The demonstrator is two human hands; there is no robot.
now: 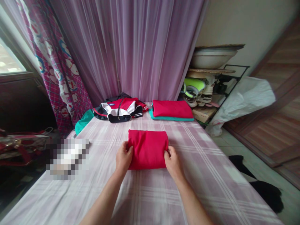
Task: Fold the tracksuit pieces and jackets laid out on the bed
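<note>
A red garment (pixel 148 150), folded into a neat rectangle, is held at its two sides over the middle of the table. My left hand (pixel 123 156) is closed on its left edge, thumb on top and fingers beneath. On the opposite edge my right hand (pixel 172 158) grips it the same way. Whether the garment rests on the cloth or is slightly lifted, I cannot tell. Beyond it to the right lies a folded red garment (pixel 172 108) on top of a folded teal one (pixel 173 118). Farther left is a red, white and black zip jacket (pixel 120 108), loosely spread.
A checked cloth (pixel 150 200) covers the table. Teal fabric (pixel 83 122) hangs at its far left corner, and a blurred-out object (pixel 69 157) lies on the left. Purple curtains (pixel 140 47) hang behind. A shoe rack (pixel 222 84) with a white basin (pixel 213 57) stands at right.
</note>
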